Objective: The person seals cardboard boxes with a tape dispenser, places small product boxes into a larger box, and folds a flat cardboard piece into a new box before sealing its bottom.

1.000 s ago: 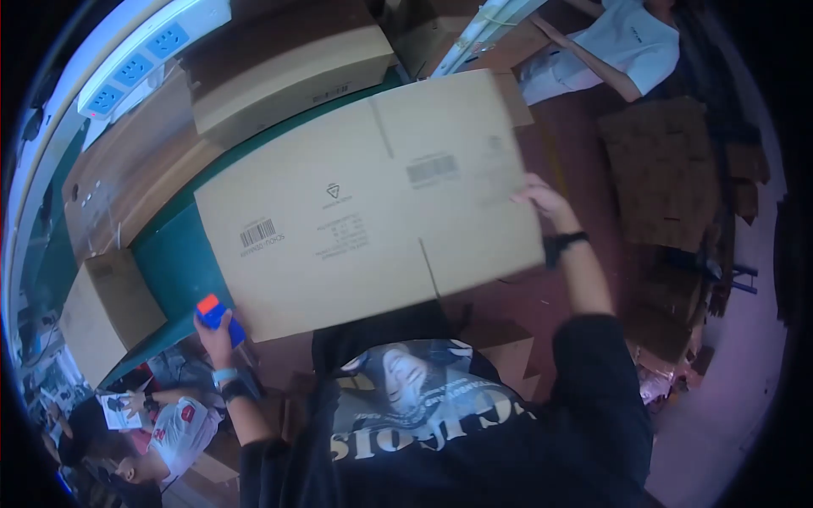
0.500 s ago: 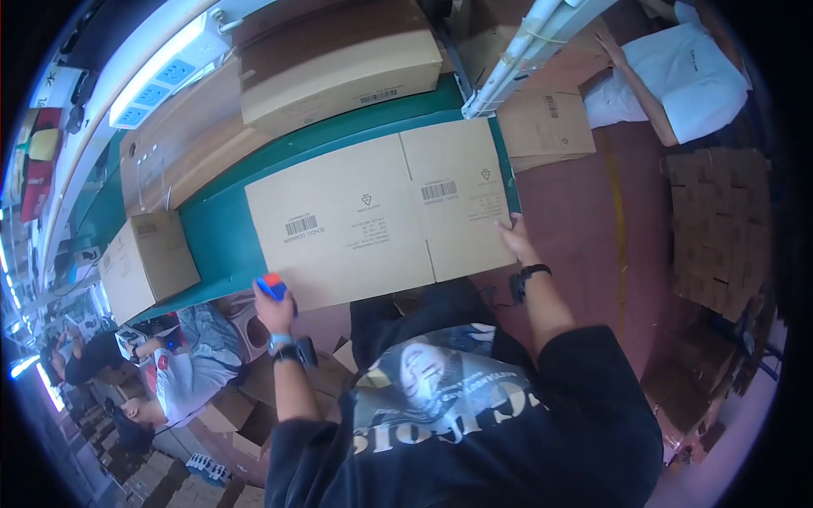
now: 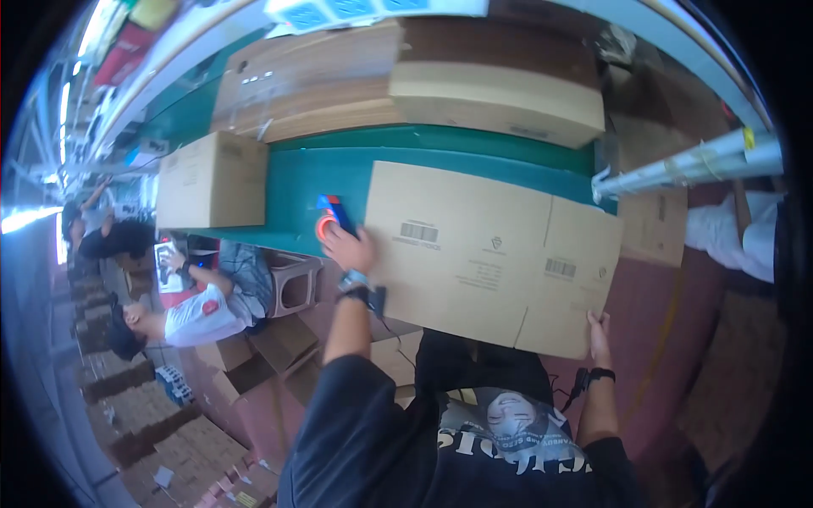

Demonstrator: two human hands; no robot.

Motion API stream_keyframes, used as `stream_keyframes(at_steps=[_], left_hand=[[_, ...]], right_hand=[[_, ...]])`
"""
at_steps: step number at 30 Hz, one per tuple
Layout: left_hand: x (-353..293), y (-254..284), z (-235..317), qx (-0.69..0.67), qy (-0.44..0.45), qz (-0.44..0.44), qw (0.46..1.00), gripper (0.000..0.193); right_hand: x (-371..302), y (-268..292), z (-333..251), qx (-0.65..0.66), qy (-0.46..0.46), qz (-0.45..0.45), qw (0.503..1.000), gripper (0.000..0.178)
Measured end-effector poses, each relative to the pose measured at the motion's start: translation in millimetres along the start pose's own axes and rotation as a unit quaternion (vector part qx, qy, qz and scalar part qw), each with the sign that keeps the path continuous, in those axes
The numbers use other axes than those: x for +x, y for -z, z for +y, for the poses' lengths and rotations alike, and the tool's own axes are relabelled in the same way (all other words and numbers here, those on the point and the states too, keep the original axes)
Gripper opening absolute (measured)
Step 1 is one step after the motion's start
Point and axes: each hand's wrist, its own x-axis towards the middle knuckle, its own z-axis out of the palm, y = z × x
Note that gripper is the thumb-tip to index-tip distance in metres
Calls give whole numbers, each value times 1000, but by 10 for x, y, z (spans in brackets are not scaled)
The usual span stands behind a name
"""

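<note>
Carton (image 3: 478,254): flat, overhanging the counter's (image 3: 309,182) near edge toward its right end.
Left hand (image 3: 349,251): I clasp the blue tape dispenser (image 3: 339,216).
Right hand (image 3: 599,339): I grasp the carton's near right corner.

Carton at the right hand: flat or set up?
Flat: the cardboard carton shows one level, printed face, with no side walls standing.

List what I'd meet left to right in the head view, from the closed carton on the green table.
Closed carton, blue and orange tool, flattened carton, carton at right, co-worker in white.
</note>
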Motion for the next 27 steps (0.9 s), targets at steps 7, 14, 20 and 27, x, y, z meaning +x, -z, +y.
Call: stream_keyframes(at_steps=[7,14,20,27], left_hand=[[-797,171,-492,-173,227,-289,914,85],[-807,328,-285,-167,142,-237,946,72],[-763,339,-558,-169,166,-173,956,70],[-860,262,-397,-238,97,-90,962,58]], right_hand=[[20,12,-288,34,6,-38,999,57],[126,-157,-220,-110,62,44,991,74],[-169,-662,-824,-158,-10,-145,977,65],[-167,-1425,-1664,-588,204,-230,748,37]])
